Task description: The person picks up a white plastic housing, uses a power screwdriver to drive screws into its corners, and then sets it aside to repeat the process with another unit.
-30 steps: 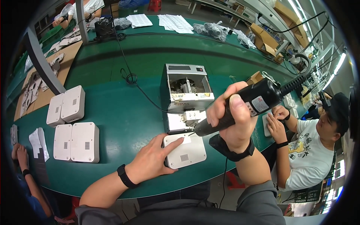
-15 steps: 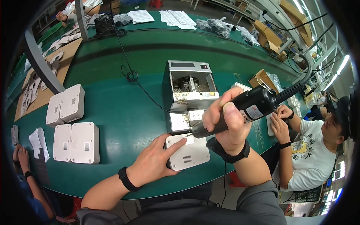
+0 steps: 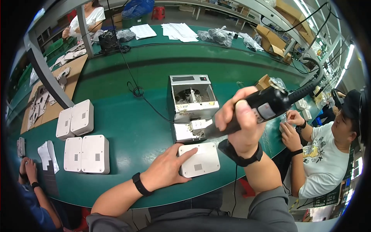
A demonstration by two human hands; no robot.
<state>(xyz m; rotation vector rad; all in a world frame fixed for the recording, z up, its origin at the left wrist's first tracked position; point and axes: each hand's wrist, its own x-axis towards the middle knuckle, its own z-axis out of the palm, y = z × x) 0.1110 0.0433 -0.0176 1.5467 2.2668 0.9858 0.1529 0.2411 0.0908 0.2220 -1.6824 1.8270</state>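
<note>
My right hand (image 3: 244, 127) is wrapped round a black corded electric screwdriver (image 3: 272, 104), held tilted above the table. Its lower end points at the front of a screw feeder (image 3: 195, 112), a grey metal box with loose screws in its open bin. Motion blurs the tip, so I cannot tell whether it touches the feeder. Just in front of the feeder, a white plastic housing (image 3: 206, 164) with a small vent grille and corner screw holes lies flat. My left hand (image 3: 164, 167) grips its left side, the index finger stretched over the top face.
More white housings (image 3: 95, 156) stand in pairs to the left. A black cable (image 3: 152, 104) crosses the table to the feeder. Co-workers' hands (image 3: 288, 131) are busy at the right, others (image 3: 29, 169) at the left edge. Papers (image 3: 179, 31) and bagged parts lie at the back.
The screwdriver has lifted off the housing and swung toward the feeder's front. My left hand still holds the housing. The whole view has shifted slightly.
</note>
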